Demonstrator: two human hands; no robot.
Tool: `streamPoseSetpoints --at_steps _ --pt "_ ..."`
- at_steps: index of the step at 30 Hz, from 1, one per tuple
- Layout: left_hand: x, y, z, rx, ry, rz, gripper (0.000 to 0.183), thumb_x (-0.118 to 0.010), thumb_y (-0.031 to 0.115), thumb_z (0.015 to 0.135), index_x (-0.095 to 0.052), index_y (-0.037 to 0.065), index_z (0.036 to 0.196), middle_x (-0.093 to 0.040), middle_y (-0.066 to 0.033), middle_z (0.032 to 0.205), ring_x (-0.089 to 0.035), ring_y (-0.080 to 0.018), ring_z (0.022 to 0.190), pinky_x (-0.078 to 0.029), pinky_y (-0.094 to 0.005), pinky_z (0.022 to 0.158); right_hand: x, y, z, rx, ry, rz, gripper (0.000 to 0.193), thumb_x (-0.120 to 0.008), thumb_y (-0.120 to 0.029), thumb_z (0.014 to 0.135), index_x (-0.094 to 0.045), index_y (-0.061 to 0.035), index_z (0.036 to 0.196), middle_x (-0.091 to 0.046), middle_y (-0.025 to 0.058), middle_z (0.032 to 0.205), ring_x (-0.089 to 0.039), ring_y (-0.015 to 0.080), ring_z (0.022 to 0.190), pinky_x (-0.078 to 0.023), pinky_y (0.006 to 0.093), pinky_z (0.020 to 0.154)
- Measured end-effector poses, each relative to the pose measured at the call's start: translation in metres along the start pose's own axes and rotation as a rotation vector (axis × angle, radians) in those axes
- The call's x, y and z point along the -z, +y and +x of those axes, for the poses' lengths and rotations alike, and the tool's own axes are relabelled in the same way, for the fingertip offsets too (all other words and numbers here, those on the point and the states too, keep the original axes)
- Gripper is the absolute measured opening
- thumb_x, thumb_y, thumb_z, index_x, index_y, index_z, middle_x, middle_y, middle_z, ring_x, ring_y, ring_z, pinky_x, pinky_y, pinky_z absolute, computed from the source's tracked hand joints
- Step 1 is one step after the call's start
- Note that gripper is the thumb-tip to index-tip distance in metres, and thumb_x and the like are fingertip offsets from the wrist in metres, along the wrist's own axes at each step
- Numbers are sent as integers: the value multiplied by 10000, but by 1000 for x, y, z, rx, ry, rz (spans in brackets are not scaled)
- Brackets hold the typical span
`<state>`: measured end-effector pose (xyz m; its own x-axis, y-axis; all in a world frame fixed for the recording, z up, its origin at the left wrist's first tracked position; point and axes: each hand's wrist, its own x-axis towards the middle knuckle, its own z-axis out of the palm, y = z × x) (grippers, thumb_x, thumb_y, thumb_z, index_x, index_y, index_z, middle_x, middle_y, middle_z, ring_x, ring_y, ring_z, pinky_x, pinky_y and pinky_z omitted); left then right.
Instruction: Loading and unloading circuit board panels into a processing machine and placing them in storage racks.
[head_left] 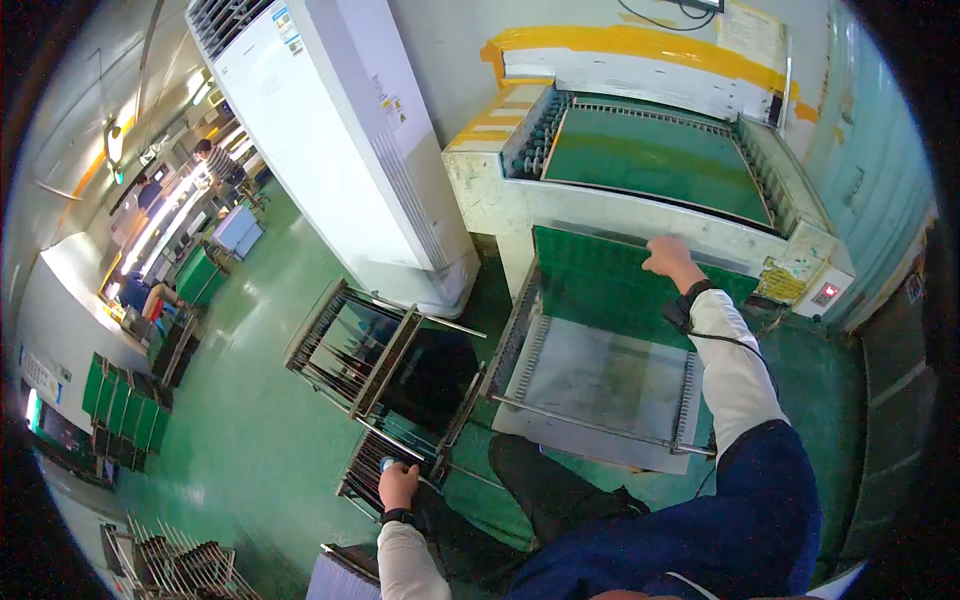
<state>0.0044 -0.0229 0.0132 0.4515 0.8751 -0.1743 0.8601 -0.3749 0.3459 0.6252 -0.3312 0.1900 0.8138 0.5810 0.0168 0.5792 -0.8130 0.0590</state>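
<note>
My right hand (672,262) reaches forward, its fingers closed on the top edge of a green panel (600,285), which looks like a circuit board. That panel stands upright at the far side of a metal slotted rack (585,414), above a grey sheet (610,370) in the rack's base. Low at the left, my left hand (398,487) is closed around a small blue-and-white object (387,463) whose kind I cannot make out. It is over a rack of dark panels (370,465) beside my leg. A dark cord runs along my right forearm from the wrist strap.
Ahead stands a roller machine (540,205) with another green panel (650,155) lying on it. A tall white air conditioner (340,140) rises to its left. Slotted racks (355,335) hold dark panels beside me; more racks (130,405) stand left. Several people sit far off at lit benches.
</note>
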Motion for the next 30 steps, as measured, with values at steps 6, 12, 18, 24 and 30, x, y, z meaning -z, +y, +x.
streamPoseSetpoints --at_steps 6,12,18,24,30 --pt "6 6 -4 12 5 16 379 -648 407 757 -717 51 866 -690 -185 865 -655 -363 845 -519 -440 762 -4 -1 -1 -76 -16 67 400 -712 -359 769 -673 -68 1041 -658 159 1069 -611 350 1026 -498 469 844" --pt "12 9 -8 35 6 11 372 -649 400 754 -720 51 861 -689 -187 869 -655 -362 849 -518 -440 768 -3 -5 -3 -74 -14 90 396 -713 -351 766 -672 -55 1025 -658 161 1066 -610 349 1034 -499 470 850" --pt "13 14 -9 36 2 11 373 -653 398 754 -717 47 863 -685 -192 865 -656 -359 845 -519 -439 759 1 -2 -6 -86 -58 99 388 -718 -343 757 -675 -57 1015 -664 164 1046 -621 353 1009 -504 470 837" --pt "6 5 -7 19 22 16 387 -653 403 746 -715 41 867 -683 -198 864 -654 -362 847 -518 -447 767 -5 -5 -7 -75 75 125 283 -677 -251 731 -696 -51 930 -678 173 970 -644 368 942 -523 488 797" --pt "12 10 -8 43 0 26 389 -641 399 748 -716 42 883 -684 -198 867 -654 -365 851 -519 -444 771 -6 -5 -10 -68 101 138 280 -667 -247 740 -690 -55 942 -676 174 984 -643 363 952 -521 486 805"
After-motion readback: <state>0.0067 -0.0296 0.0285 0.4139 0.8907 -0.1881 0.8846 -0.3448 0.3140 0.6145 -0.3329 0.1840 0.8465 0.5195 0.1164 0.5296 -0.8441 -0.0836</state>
